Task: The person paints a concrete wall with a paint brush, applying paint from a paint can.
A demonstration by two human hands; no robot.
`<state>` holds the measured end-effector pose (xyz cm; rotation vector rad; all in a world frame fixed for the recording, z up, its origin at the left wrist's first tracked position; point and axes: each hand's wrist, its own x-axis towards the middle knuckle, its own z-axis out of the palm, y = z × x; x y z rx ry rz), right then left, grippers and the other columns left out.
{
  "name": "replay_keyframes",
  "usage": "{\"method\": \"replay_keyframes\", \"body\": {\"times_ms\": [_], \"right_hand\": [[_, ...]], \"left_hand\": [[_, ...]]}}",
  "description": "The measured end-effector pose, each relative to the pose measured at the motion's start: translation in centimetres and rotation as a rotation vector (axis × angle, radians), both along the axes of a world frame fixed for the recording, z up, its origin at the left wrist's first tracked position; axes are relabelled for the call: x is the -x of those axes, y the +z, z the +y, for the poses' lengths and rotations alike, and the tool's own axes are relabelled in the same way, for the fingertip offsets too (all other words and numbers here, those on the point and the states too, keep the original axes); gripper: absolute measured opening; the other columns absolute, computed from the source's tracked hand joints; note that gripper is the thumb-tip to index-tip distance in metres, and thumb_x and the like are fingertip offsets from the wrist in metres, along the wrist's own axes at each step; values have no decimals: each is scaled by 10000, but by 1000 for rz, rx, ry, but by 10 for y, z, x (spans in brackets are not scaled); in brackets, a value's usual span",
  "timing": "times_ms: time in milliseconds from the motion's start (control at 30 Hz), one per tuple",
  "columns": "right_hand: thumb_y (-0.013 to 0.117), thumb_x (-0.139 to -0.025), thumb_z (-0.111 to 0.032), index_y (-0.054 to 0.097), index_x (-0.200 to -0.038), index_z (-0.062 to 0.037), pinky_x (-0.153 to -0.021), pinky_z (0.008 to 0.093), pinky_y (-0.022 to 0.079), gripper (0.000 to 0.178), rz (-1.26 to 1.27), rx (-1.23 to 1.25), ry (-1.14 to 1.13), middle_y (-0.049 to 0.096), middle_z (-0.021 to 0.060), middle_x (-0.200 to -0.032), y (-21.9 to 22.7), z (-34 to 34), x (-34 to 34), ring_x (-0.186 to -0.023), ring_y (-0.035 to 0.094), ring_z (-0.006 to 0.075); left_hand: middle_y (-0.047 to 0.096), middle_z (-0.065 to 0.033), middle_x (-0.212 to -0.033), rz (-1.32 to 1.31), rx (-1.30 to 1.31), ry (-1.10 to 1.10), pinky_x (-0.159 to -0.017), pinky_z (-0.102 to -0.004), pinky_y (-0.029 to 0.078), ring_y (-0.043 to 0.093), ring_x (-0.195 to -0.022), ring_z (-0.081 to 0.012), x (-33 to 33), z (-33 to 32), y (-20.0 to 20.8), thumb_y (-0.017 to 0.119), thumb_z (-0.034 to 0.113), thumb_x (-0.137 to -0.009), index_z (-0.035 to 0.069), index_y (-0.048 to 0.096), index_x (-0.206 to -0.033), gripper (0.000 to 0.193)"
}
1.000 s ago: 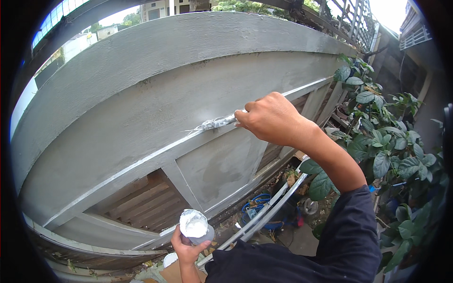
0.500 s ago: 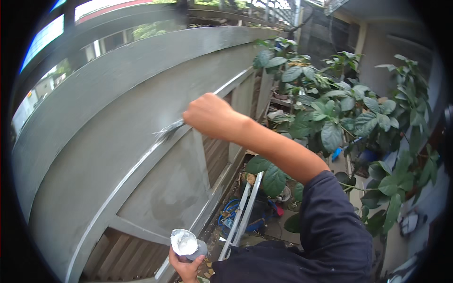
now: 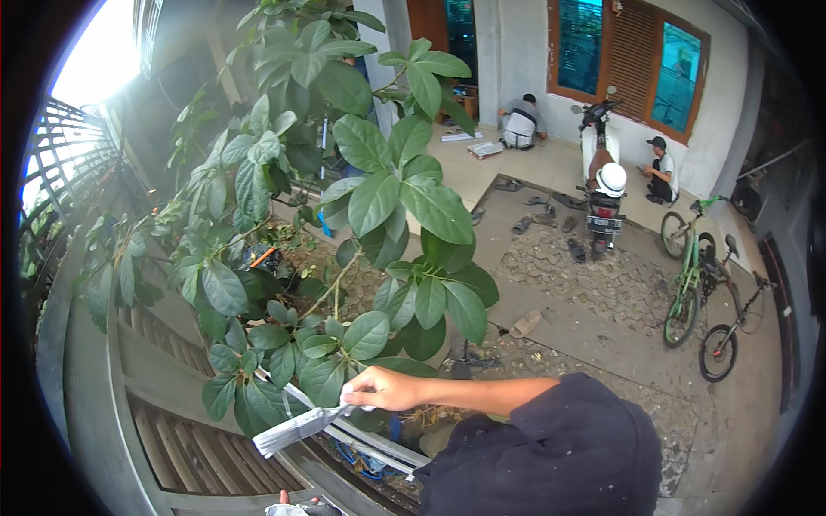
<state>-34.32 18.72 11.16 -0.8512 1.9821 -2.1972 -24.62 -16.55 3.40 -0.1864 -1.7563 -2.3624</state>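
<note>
Cup (image 3: 289, 510) at left hand (image 3: 285, 497), cropped by bottom edge; can't tell contents or grip. Right hand (image 3: 383, 390) grips brush (image 3: 303, 426), slanting, bristles (image 3: 274, 440) lower-left.

You wore this camera on your head, the left one of a side-by-side pair, and it looked down and outward past your right arm (image 3: 482, 396). Your dark sleeve (image 3: 568, 430) and right hand (image 3: 387, 390) lay close to the lens, while your left hand (image 3: 285, 497) barely entered at the lower rim. The view faced across the yard (image 3: 551, 267) to its far edge, where the tiled porch (image 3: 555, 161) and house wall (image 3: 520, 47) stood well away. A leafy plant (image 3: 376, 202) screened part of the middle distance; the fisheye lens bowed straight edges outward.
</note>
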Motion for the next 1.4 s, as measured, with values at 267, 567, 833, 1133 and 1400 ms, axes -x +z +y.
{"method": "replay_keyframes", "body": {"times_ms": [267,567,833,1133,1400], "right_hand": [[572,-1070,-302,561,-1183,-63,-524,221,291,265,-574,681,-402,482,-8,-787,8,184,-200,-625,378,69],[508,-1087,-195,503,-1193,-110,-439,231,285,136,-295,750,-920,423,-12,-725,29,277,-307,-504,361,79],[431,-1115,-299,540,-1182,-87,-420,225,275,247,-399,702,-1288,465,13,-730,6,348,-330,-479,356,73],[464,-1114,-304,618,-1128,-33,-440,221,328,312,-452,571,-1350,559,21,-717,-54,560,-242,-516,451,70],[519,-1094,-331,621,-1100,12,-451,251,310,358,-565,720,-1076,563,41,-707,-55,731,-136,-509,448,95]], "left_hand": [[467,-368,-1461,134,80,-375,-919,-480,602,651,-1178,-393,-26,151,69,1015,355,-570,-96,388,-1462,1180],[559,-439,-1302,193,57,-815,-825,-524,629,689,-1106,-470,-12,258,59,1044,285,-502,-17,555,-1295,979],[515,-420,-1392,369,87,-979,-876,-461,611,704,-1099,-392,19,360,42,1036,241,-516,27,597,-1343,960],[640,-323,-1298,307,187,-843,-971,-471,548,648,-1218,-399,45,555,27,1036,263,-503,-7,629,-1288,925],[677,-233,-1271,-65,101,-681,-989,-427,553,697,-1117,-284,96,759,36,1014,247,-581,-94,550,-1302,923]]}}
